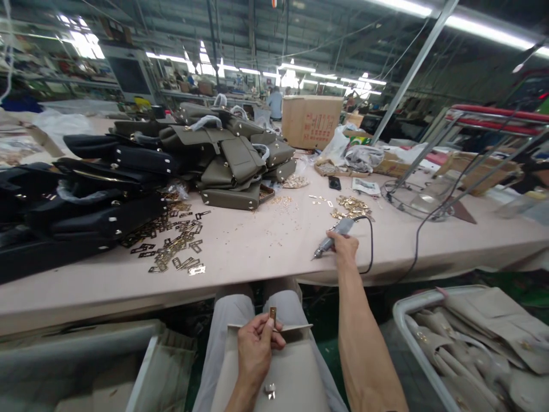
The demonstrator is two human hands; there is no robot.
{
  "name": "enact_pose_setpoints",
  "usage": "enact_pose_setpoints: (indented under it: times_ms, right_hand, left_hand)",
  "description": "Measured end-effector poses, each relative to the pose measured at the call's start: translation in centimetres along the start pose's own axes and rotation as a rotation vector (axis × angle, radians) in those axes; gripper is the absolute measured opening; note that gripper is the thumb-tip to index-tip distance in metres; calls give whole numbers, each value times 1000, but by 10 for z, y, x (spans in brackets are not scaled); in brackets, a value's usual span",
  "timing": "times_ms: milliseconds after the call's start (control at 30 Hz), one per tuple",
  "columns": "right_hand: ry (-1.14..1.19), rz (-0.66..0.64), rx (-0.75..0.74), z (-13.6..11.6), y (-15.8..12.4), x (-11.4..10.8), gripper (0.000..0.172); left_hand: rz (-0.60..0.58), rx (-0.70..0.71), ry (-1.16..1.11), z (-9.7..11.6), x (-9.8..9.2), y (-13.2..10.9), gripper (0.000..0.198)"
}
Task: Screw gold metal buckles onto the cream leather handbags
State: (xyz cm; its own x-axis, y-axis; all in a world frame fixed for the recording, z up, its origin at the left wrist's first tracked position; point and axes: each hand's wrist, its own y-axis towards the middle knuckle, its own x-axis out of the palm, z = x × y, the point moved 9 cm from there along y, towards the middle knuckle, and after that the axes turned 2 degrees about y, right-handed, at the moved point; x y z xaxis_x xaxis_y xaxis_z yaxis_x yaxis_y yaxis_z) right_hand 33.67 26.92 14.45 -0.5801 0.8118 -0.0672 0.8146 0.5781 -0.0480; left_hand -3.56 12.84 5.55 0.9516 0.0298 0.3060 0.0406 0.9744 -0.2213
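Observation:
My left hand (256, 347) pinches a small gold metal plate (273, 313) between thumb and fingers, above the top edge of a beige bag (295, 366) lying across my lap. A shiny metal clasp (270, 390) sits on the front of that bag. Out to the right, my right hand (344, 243) is wrapped round a grey electric screwdriver (334, 236) over the table, its tip pointing left and down. A black cord runs from the tool's back end. Just beyond it lies a pile of gold metal plates (354, 207).
Dark green bags (234, 160) and black bags (94, 200) are heaped at the left, beside scattered metal frames (175, 246). A wire stand (433, 200) stands at the right. Bins flank my legs; the right bin (401, 312) holds beige bags. A cardboard box (311, 121) is at the back.

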Motion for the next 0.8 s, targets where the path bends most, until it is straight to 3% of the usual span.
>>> enact_pose_setpoints:
  times_ms: [133, 200, 267, 533, 800]
  right_hand:
    - [323, -167, 57, 11, -2, 13, 32]
    - [641, -307, 159, 17, -5, 26, 32]
    - [882, -364, 248, 19, -5, 33, 32]
    - [997, 3, 232, 17, 46, 20, 12]
    - [925, 374, 250, 20, 77, 14, 25]
  left_hand:
    - [-10, 7, 1, 2, 0, 0, 51]
    - [-10, 8, 2, 3, 1, 0, 52]
    - [-5, 9, -1, 2, 1, 0, 52]
    - [-23, 54, 52, -5, -5, 0, 47]
    - [-25, 38, 82, -5, -6, 1, 50]
